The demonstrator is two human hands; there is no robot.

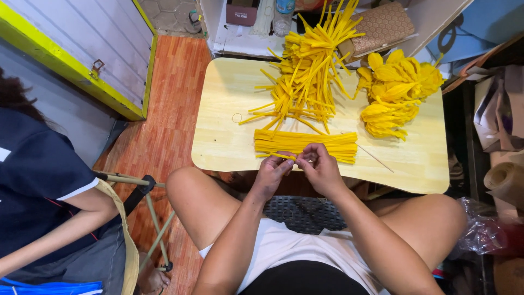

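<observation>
My left hand (274, 168) and my right hand (319, 166) meet at the near edge of a small light wooden table (229, 136), both pinching one yellow pipe cleaner (283, 155) between the fingertips. Right behind the hands lies a neat flat bundle of yellow pipe cleaners (305, 143). Further back a loose heap of yellow pipe cleaners (308, 65) spreads across the table. At the right rear sits a pile of finished yellow petal shapes (396, 90). A thin wire (375, 158) lies to the right of the bundle.
Another person in a dark shirt (38, 180) sits at the left on a folding stool (147, 202). A yellow-framed panel (82, 49) leans at the far left. Boxes and a bottle (284, 11) stand behind the table. Paper rolls and bags (505, 180) crowd the right side.
</observation>
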